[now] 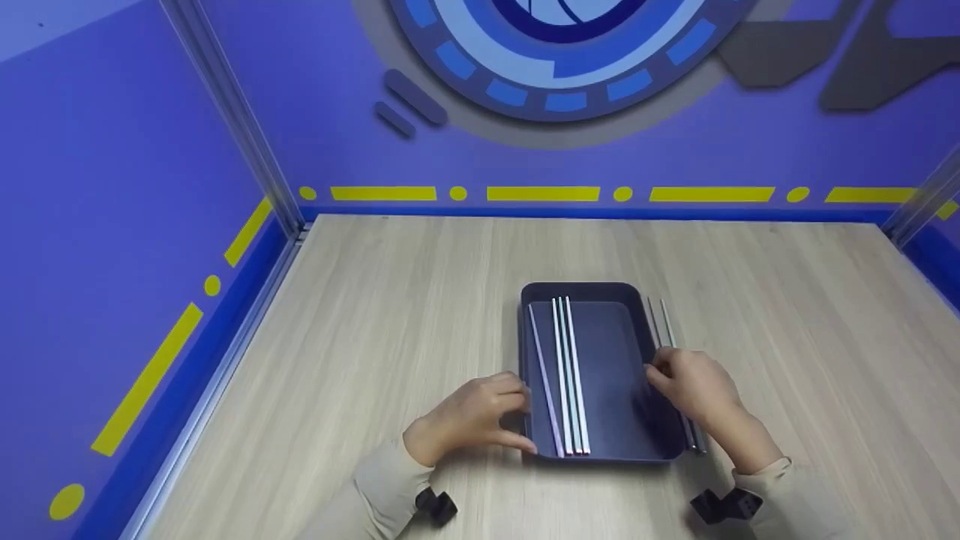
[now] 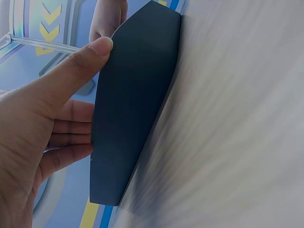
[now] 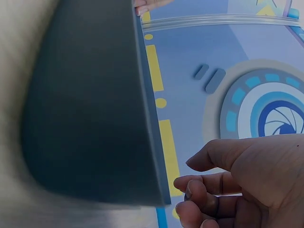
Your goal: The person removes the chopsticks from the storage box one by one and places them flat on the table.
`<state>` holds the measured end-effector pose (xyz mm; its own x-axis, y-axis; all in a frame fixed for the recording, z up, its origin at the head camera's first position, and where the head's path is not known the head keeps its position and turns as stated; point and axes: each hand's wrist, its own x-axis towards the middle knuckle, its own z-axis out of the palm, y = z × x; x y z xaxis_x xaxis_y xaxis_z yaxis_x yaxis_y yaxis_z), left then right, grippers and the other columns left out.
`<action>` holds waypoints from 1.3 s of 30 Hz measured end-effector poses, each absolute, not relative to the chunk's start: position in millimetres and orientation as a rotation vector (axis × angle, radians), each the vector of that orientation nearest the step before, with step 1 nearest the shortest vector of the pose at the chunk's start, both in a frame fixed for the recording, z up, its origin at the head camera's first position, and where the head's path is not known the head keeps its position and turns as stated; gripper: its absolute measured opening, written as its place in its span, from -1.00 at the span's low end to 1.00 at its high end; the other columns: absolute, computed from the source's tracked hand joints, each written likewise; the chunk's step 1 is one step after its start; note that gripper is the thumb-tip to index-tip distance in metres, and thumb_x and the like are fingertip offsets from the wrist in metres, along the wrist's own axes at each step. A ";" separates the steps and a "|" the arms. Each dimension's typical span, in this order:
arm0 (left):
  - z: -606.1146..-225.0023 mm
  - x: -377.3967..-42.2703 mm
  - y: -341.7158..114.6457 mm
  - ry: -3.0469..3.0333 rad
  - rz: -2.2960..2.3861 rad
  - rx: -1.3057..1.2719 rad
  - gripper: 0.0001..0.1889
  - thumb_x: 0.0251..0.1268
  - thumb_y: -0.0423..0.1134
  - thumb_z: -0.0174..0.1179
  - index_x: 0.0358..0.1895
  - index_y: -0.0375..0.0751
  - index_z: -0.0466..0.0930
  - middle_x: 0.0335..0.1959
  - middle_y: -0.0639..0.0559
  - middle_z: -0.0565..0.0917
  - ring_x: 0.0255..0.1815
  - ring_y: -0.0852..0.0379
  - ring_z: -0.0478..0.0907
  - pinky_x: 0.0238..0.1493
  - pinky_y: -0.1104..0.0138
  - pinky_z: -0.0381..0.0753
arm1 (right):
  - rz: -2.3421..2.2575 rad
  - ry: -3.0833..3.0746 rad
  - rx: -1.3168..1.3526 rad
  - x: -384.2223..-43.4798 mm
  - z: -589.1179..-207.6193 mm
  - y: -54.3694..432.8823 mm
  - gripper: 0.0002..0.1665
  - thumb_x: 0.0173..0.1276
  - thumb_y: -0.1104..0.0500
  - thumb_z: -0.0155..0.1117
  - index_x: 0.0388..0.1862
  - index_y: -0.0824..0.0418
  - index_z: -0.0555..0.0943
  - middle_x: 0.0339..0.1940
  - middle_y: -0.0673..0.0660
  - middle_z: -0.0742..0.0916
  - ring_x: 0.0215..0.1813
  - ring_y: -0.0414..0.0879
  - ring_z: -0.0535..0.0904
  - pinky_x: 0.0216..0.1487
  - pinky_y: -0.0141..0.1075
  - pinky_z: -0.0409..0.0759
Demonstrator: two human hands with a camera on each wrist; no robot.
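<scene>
A dark rectangular tray lies on the table with chopsticks inside its left half: a slim purple one slants beside three pale ones set close together. My left hand holds the tray's left rim; in the left wrist view its thumb meets the rim and the fingertips pass behind the wall. Over the right rim is my right hand, its fingers loosely curled with nothing seen between them in the right wrist view. Two dark metal chopsticks lie along the tray's right side, partly hidden beneath this hand.
The light wood table extends around the tray. Blue panels with yellow markings stand at its back and left, with a metal frame post at the corner. Dark wrist devices sit at both sleeves.
</scene>
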<state>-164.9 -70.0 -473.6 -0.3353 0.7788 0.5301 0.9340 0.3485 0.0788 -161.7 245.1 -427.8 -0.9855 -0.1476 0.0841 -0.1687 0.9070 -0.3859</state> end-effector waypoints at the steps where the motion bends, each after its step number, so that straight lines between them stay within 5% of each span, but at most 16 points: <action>1: -473.7 -165.0 -70.0 -2.217 -0.534 -1.502 -0.49 -0.22 0.22 0.43 -0.39 -0.16 0.61 -0.30 0.09 0.63 -0.25 0.22 0.56 -0.12 0.57 0.61 | 0.620 -3.013 0.252 -161.9 -428.0 243.8 -0.82 0.24 0.16 0.22 -0.53 0.18 0.56 -0.67 -0.01 0.56 -0.60 -0.14 0.38 -0.60 -0.31 0.30; 39: -475.2 -165.1 -70.5 -2.209 -0.520 -1.501 -0.50 -0.20 0.23 0.42 -0.40 -0.13 0.60 -0.28 0.11 0.64 -0.24 0.24 0.56 -0.10 0.60 0.59 | 0.623 -3.016 0.327 -163.4 -449.8 202.1 -0.80 0.19 0.19 0.25 -0.58 0.17 0.49 -0.71 -0.02 0.46 -0.61 -0.14 0.32 -0.59 -0.34 0.25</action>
<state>-165.1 -70.5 -475.2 -0.3307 0.7788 0.5331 0.9347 0.3481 0.0714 -163.4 202.1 -449.8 -0.9767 -0.1967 0.0860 -0.2146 0.8969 -0.3867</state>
